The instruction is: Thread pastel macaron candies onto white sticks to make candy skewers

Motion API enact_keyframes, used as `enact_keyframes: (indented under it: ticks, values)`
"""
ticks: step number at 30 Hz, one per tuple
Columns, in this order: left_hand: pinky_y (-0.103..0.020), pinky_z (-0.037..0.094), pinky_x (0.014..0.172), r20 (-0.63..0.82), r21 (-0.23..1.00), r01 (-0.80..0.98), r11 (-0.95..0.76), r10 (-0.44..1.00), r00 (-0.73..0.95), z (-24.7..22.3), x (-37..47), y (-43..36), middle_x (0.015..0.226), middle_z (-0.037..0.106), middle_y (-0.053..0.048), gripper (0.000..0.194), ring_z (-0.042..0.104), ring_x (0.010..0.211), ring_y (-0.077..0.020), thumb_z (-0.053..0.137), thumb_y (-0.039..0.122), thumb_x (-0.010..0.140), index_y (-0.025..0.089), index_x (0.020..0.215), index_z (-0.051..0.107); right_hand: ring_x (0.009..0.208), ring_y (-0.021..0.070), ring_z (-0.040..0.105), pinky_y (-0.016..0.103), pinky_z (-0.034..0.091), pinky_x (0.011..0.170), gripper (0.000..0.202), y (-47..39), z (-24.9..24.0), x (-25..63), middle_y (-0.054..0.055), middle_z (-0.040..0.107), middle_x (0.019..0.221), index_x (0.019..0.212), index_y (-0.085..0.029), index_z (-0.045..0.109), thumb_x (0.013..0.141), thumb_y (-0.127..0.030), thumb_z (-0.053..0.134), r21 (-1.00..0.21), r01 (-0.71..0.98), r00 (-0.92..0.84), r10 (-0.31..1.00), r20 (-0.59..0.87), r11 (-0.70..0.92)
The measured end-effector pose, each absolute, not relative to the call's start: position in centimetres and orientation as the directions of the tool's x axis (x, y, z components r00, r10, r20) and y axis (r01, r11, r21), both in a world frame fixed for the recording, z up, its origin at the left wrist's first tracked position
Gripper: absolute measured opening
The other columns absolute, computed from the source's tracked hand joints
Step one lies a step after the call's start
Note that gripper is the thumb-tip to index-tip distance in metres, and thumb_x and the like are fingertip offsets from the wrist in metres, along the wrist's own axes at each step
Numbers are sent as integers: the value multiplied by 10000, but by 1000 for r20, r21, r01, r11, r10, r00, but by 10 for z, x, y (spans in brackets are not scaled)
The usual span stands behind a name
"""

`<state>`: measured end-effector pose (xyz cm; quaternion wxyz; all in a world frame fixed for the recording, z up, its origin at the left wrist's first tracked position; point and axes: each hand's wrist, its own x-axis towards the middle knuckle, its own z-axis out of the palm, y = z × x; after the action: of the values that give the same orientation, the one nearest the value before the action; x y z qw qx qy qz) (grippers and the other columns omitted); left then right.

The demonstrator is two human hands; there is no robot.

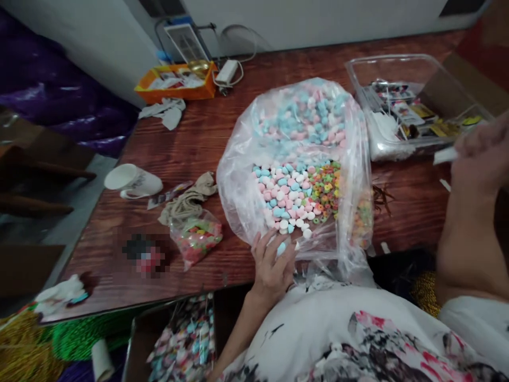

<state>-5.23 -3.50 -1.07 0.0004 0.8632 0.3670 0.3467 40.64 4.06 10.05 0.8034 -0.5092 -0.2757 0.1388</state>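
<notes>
A large clear plastic bag [242, 159] lies on the table, with pink, white and blue tablet-like pieces [284, 191] and small multicoloured rings [326, 185] in and on it. My left hand [274, 260] rests at the bag's near edge, palm down, fingers apart. One light blue piece [281, 249] shows between those fingers. At the right edge my right hand [483, 146] is raised beside a clear plastic tub [397, 143], its fingers curled, blurred and partly cut off by the frame. A white strip [445, 155] juts out by it; what the fingers grip is unclear.
To the left are a white mug [147, 183] on its side, a beige cloth [191, 199] and a small bag of coloured rings [196, 236]. An orange box [175, 93] stands at the back. Below the table's front edge sits an open box of mixed pieces [183, 339].
</notes>
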Motion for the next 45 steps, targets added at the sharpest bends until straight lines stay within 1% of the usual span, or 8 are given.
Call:
enact_keyframes:
  ticks: [4,10,15,19,25,32,38,45]
  values:
    - [-624,374,1100,622,248,603,-759,601,502,-12,-52,-32,1127,663,-89,297,523,1286,-303,674,100,821,231,1084,631,427,80,337,236,308,409,430,-51,25,361,-94,359,536,746,-266,384,724,-513,735,-936,223,830,452,328,271]
    - [-605,372,1107,663,197,512,-836,498,559,2,-28,-24,1130,659,-77,282,518,1279,-289,674,128,824,248,1077,637,434,80,344,236,316,422,480,-74,-49,345,-81,393,532,874,-240,553,728,-682,670,-995,98,656,752,64,-1]
    - [-586,347,1131,655,209,519,-829,512,555,8,-25,-29,1127,675,-84,293,530,1271,-278,653,141,839,240,1115,646,394,55,220,203,190,398,485,-80,-30,336,-93,408,526,1049,-246,568,784,-645,643,-996,-82,498,865,-57,-19]
    - [-510,401,1068,635,207,601,-772,573,518,5,-44,-38,1082,696,-84,280,564,1213,-269,662,168,841,237,1112,657,415,55,308,230,204,409,387,-93,-1,317,-9,599,700,943,-240,623,754,-562,723,-992,-118,416,905,-94,-49]
    - [-401,468,903,585,193,687,-701,645,493,-1,-62,-40,1010,699,-90,151,595,1068,-240,630,186,873,190,1021,665,538,155,419,289,226,428,76,-100,49,266,19,532,674,786,-294,703,777,-352,752,-1000,-10,491,871,17,26]
    - [-322,475,811,267,191,727,-659,748,608,5,-29,-4,908,663,-91,211,584,896,-198,491,244,964,156,953,682,436,84,437,249,301,387,365,-66,35,204,36,677,739,919,-198,692,831,-551,675,-985,-102,-110,985,-131,-142]
    - [-323,455,812,52,177,767,-617,784,618,-2,-17,-9,918,639,-82,202,574,930,-213,500,279,964,166,956,668,452,75,401,225,280,405,417,-62,-36,200,-7,551,547,610,-181,595,797,-539,701,-985,36,132,978,-162,-168]
    - [-350,456,792,82,187,724,-664,745,662,-16,2,-15,980,631,-107,193,570,985,-251,497,146,912,159,1037,645,474,112,506,249,395,473,254,-79,-37,204,-12,607,590,940,-182,690,863,-416,629,-979,187,280,960,-25,-80]
